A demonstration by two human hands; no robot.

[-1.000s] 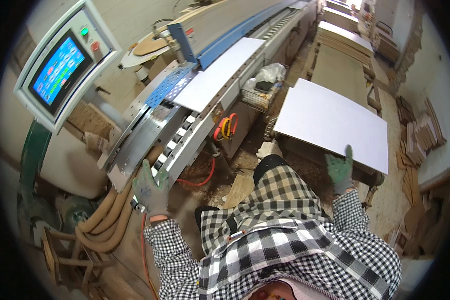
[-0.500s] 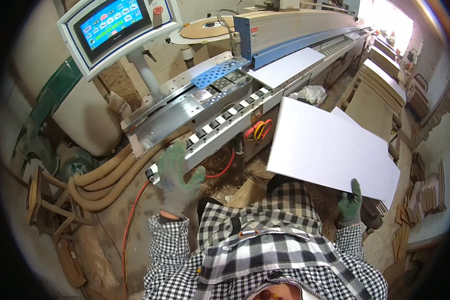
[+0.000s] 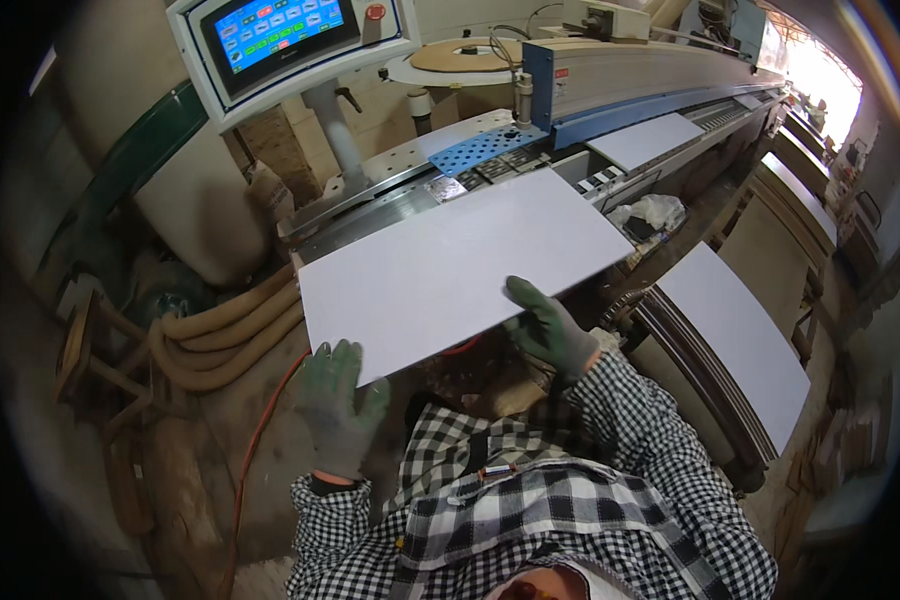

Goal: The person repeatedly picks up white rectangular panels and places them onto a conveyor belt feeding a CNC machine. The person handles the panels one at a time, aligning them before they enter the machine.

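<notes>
Left hand extends fingers; right hand clasps, thumb uppermost.

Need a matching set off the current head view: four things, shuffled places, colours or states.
1. foreground panel
2. left hand
3. right hand
4. hoses

A. thumb on top, along the panel's near long edge
B. tan, looped
C. white, rectangular
D. at the panel's corner nearest the body

Pairs: 1-C, 2-D, 3-A, 4-B
</notes>
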